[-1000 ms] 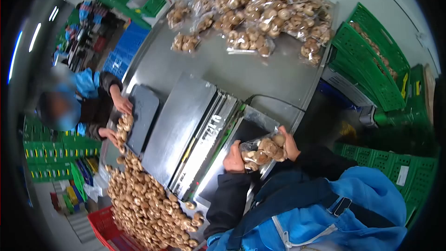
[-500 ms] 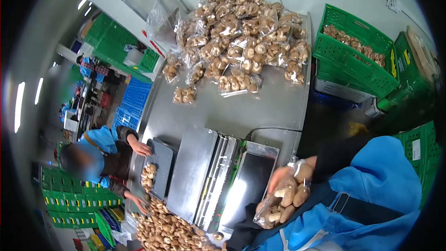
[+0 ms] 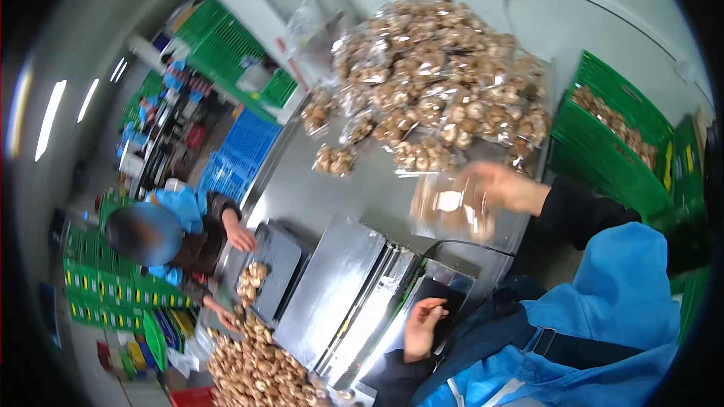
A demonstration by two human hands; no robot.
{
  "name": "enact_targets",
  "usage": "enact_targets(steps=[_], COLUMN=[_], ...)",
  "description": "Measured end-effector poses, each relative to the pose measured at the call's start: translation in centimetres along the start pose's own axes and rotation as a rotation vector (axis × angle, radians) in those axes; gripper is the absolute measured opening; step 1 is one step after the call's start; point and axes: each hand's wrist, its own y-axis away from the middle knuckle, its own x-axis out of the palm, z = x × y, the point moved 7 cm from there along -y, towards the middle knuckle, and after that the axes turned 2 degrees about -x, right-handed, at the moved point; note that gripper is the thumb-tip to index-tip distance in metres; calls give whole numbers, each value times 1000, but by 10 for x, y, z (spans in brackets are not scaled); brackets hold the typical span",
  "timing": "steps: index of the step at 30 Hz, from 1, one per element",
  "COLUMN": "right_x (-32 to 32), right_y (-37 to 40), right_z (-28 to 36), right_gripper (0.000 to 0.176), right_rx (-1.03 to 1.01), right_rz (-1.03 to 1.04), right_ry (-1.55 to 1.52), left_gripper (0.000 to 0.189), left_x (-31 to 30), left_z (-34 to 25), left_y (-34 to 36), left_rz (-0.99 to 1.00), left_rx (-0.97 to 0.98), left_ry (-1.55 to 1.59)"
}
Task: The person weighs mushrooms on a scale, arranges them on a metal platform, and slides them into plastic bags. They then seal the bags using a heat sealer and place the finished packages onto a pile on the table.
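My right hand [image 3: 507,187] grips a clear plastic bag of mushrooms [image 3: 452,207], blurred by motion, above the metal table in front of the bagged pile. My left hand [image 3: 424,328] is over the dark plate of the wrapping machine [image 3: 354,294], its fingers loosely bent and apart with nothing visible in them. Many bagged mushrooms [image 3: 445,68] are heaped at the far end of the metal table [image 3: 302,173].
Across the table a co-worker's hands [image 3: 240,237] are by a dark scale [image 3: 277,271] with loose mushrooms [image 3: 253,279] on it. More loose mushrooms [image 3: 256,369] are piled below. A green crate [image 3: 611,136] holding mushrooms stands right of the table. A cable [image 3: 460,243] runs behind the machine.
My right hand has carried the bag from near my body, beside the machine, up and over the table towards the pile. My left hand now shows without the bag. The view has shifted.
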Motion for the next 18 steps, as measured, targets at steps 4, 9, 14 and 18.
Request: enact_targets(steps=[4, 9, 14, 18], right_x=[-155, -207, -145, -33], right_y=[-97, -144, -143, -167], right_z=[79, 140, 141, 124], right_gripper=[53, 46, 36, 34], right_rx=[-465, -327, -314, -776], right_rz=[-428, -771, -883, -575], right_ry=[320, 1520, 1901, 1796], left_gripper=[9, 10, 14, 9], left_x=[-56, -120, -232, -370], left_z=[-12, -34, -55, -65], left_y=[10, 37, 91, 134], left_rz=[-207, -399, -656, -1026], left_rx=[48, 119, 130, 356], left_ry=[107, 109, 52, 16])
